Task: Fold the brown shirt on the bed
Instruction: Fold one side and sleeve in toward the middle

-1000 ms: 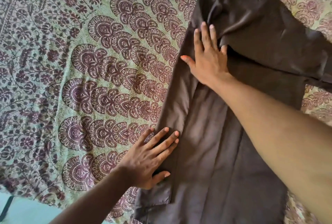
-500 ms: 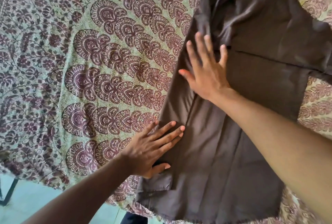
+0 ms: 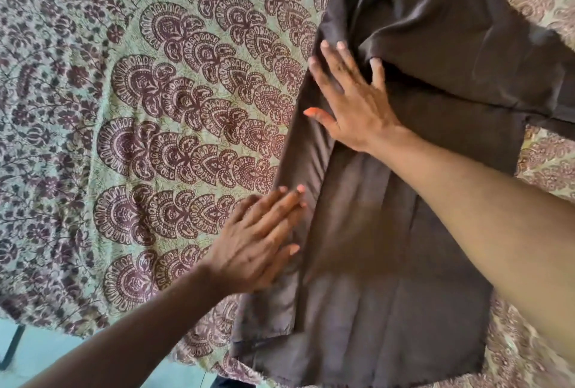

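The brown shirt lies lengthwise on the patterned bed cover, its left side folded inward as a long strip and a sleeve laid across the top right. My left hand rests flat, fingers together, on the folded left edge near the lower half. My right hand presses flat with spread fingers on the upper part of the fold, just below the sleeve. Neither hand grips the cloth. My right forearm covers part of the shirt's right side.
The green and maroon printed bed cover stretches far to the left of the shirt. The bed's near edge runs along the bottom left, with pale floor and a dark leg below it.
Both hands slid along the folded left edge: the right hand stayed high near the sleeve, the left hand's fingers closed together on the strip. The view shifted slightly toward the bed's edge.
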Available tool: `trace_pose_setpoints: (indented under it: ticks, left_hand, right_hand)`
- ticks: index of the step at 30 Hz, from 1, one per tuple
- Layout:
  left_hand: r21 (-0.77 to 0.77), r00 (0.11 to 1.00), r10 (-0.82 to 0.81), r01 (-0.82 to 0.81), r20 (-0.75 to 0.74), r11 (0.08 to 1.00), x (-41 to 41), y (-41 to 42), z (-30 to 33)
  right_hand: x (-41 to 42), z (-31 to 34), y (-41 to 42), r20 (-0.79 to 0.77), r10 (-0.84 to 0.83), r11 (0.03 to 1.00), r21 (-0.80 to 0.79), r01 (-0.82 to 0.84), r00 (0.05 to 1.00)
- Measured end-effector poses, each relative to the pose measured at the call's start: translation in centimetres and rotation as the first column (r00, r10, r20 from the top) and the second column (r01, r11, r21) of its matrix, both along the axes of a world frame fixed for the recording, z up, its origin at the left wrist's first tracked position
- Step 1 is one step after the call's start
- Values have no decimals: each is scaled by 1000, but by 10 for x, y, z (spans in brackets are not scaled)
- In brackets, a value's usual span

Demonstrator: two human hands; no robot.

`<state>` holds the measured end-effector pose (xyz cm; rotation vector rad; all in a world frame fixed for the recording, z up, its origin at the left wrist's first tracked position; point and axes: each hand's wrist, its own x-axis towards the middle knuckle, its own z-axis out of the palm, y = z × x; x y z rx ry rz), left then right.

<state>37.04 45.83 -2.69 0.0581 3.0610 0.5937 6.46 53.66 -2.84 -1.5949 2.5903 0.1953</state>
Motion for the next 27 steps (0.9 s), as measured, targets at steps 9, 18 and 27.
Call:
trace_pose_setpoints:
  ticks: [9, 18, 27]
  left_hand:
    - [-157, 985, -33, 60, 168, 986, -35, -20, -16]
    - [-96, 969, 244, -248, -44, 964, -165, -50, -18]
    - [-154, 975, 215, -205, 52, 967, -173, -58, -32]
  right_hand:
    - [-32, 3, -5, -67, -112, 981, 152, 121, 991]
    - [-64, -4, -20, -184, 11, 1000, -12, -13, 983]
    - [-158, 12, -68, 42, -259, 954, 170, 248, 965]
